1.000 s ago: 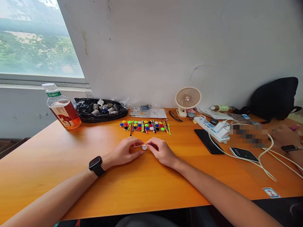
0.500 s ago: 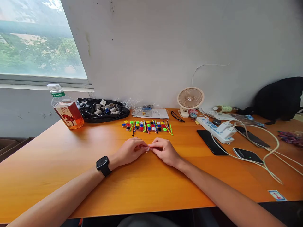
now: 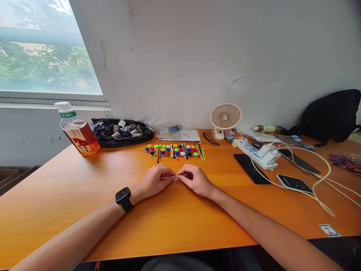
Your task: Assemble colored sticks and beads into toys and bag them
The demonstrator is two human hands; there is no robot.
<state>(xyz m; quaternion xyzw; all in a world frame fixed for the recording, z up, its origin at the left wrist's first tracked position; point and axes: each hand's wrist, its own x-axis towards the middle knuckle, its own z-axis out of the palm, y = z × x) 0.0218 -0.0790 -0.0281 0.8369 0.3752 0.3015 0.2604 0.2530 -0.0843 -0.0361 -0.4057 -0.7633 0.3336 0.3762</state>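
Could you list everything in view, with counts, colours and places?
Small round piece: 1, whitish, between hands
Lidded round pots: over a dozen, multicoloured, centre
Thin plastic sticks: several, multicoloured, across pots
Clear bottle: 1, reddish drink, left
Plastic bag: 1, black, beside bottle
Papers: several, white, back
Round fan: 1, beige, back
Power strip: 1, white, right
Flat devices: 3, dark, around strip
Cables: several, white, right
Lying bottle: 1, green label, back right
Soft bag: 1, black, far right
Wooden table: 1, orange, below
Window: 1, grey frame, left
Watch: 1, black, left wrist
Left hand: 1, bare, at piece
Right hand: 1, bare, at piece
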